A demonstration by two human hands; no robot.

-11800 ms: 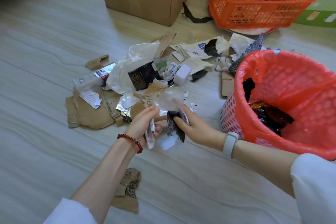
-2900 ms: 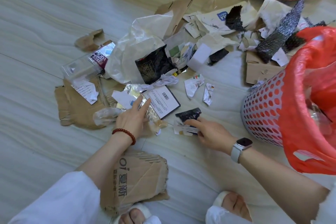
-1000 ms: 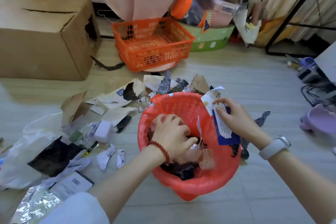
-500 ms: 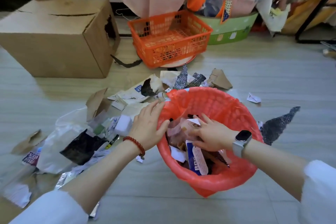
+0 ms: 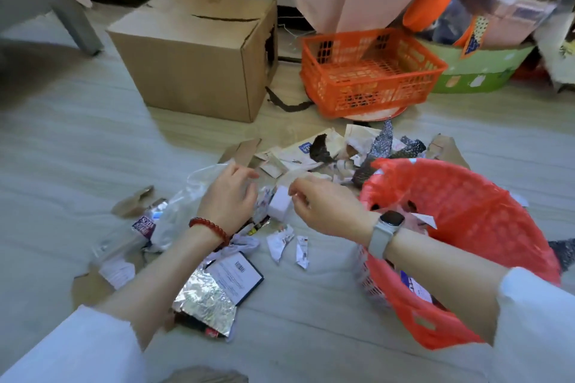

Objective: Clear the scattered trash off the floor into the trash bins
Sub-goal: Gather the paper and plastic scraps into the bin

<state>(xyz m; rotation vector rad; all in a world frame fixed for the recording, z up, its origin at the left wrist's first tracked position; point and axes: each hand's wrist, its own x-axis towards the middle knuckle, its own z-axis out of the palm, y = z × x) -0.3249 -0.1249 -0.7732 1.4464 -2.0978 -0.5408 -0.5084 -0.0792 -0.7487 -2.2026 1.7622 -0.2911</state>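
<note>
At the far left of the floor (image 5: 77, 146), torn brown cardboard scraps (image 5: 133, 204) and a crumpled clear plastic bag (image 5: 182, 211) are seen lying in the scattered trash, with a purple-labelled wrapper (image 5: 143, 225) beside them. The left hand (image 5: 230, 199), marked by a red bead bracelet (image 5: 209, 227) at the wrist, is held just over the plastic bag with its fingers loosely spread and nothing gripped. Below it, a sheet of silver foil (image 5: 205, 297) and a dark-edged card with a barcode (image 5: 238, 277) are found on the floor, touching one another. A small white box (image 5: 279, 204) is placed between the two hands, and two torn paper scraps (image 5: 289, 244) lie just below it. The right hand (image 5: 326, 208), with a pale-strapped watch (image 5: 385, 232) on its wrist, is held beside the white box, fingers lightly bent; whether anything is pinched at its fingertips cannot be told. Behind the hands, more paper and dark patterned scraps (image 5: 379, 146) are heaped. Farther back, a cardboard box (image 5: 199, 62) and an orange crate (image 5: 370, 71) are set on the floor. At the right, the trash bin (image 5: 466, 214), lined with a red bag, is seen under the right forearm, with trash already lying inside it.
</note>
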